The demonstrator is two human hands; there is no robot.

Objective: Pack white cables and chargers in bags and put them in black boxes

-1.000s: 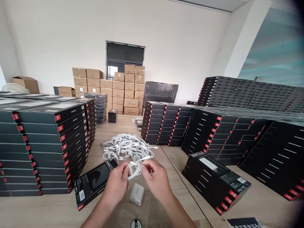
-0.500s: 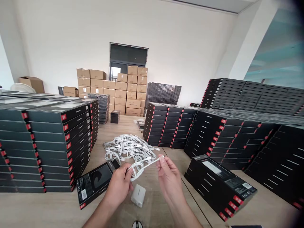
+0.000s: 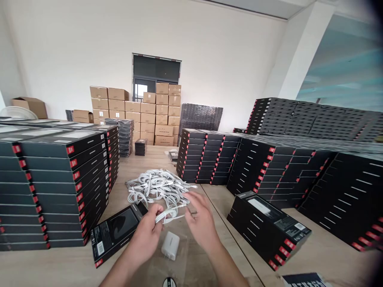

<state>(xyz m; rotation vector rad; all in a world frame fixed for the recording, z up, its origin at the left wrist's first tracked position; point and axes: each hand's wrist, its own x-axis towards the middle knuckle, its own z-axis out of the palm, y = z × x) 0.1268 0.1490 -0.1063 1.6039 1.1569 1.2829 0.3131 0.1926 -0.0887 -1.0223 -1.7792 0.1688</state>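
My left hand (image 3: 145, 233) is shut on a coiled white charging cable (image 3: 167, 215), just in front of a tangled pile of white cables (image 3: 155, 187). My right hand (image 3: 202, 223) hovers beside the coil, slightly blurred, with its fingers apart and nothing visibly held. Below both hands, a white wall charger (image 3: 170, 246) lies on a clear plastic sheet (image 3: 187, 259). To the left of my left hand, a black product box (image 3: 119, 225) lies flat and askew, its corner almost touching my hand.
Tall stacks of black boxes with red labels (image 3: 60, 187) stand to the left, and more (image 3: 263, 171) fill the right. A single stack (image 3: 267, 227) sits near the wooden table's (image 3: 191, 243) right edge. Cardboard cartons (image 3: 134, 115) rise at the back.
My right hand has let go of the cable end it pinched and moved down and left, fingers spread. The coil in my left hand sits lower, and the view has shifted slightly.
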